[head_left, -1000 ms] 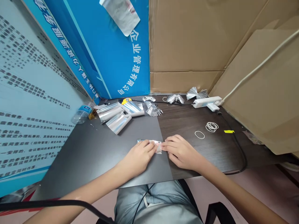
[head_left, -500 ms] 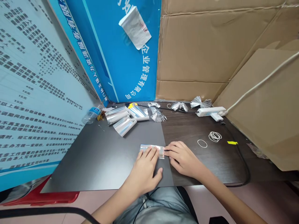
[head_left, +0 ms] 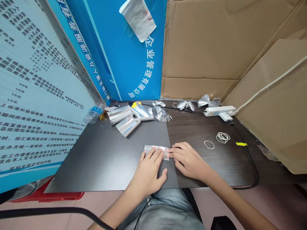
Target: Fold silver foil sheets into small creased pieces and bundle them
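A small folded rectangle of silver foil lies on the dark grey mat close to the mat's right edge. My left hand rests flat on the foil, fingers stretched out over it and thumb held apart to the right. At the foil's right end, the bent fingertips of my right hand are pressed together on its edge. My fingers cover much of the foil's lower and middle part.
Silver foil sheets lie at the back left beside a plastic bottle. Fringed foil bundles sit along the back. To the right are white rubber bands, a power strip and a black cable.
The camera view has shifted slightly, so the background sits a little differently. Both hands keep nearly the same place on the foil.
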The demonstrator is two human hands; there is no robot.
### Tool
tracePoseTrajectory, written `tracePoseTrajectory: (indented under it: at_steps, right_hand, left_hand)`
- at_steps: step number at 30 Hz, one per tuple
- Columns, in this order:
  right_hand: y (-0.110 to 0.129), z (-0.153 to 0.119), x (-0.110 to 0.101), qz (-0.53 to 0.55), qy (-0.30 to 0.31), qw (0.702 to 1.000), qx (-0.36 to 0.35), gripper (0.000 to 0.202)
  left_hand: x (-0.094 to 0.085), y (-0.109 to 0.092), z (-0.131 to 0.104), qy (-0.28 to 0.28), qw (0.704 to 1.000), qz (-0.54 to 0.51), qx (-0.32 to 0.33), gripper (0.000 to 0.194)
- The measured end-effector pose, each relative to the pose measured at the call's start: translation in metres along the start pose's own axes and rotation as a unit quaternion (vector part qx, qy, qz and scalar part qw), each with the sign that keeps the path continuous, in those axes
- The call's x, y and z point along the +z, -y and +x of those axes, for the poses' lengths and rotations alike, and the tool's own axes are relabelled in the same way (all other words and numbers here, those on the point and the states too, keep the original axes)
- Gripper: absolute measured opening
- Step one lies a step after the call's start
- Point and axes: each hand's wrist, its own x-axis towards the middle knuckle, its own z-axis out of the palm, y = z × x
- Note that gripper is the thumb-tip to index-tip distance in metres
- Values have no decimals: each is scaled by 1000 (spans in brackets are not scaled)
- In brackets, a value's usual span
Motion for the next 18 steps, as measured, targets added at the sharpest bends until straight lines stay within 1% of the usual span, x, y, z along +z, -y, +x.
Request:
tracePoseTrajectory:
  at_steps: [9, 11, 15, 16, 18]
  right_hand:
    - [0, -2, 0, 4, -4, 1000, -8, 38]
    - [-2, -2, -2, 18, -21, 1000, 6, 38]
    - [-6, -2, -2, 32, -69, 995, 60, 39]
    - [-7, -3, -2, 24, -73, 995, 61, 39]
    - [-6, -4, 0, 0, -64, 997, 37, 36]
  left_hand:
    - [6, -4, -1, -14, 1000, 4, -16, 63]
    - [7, -5, 0, -12, 1000, 1, -20, 64]
    - [6, -6, 1, -12, 1000, 0, -23, 63]
    - [7, -6, 1, -14, 1000, 2, -24, 62]
    - [7, -7, 1, -17, 1000, 6, -22, 62]
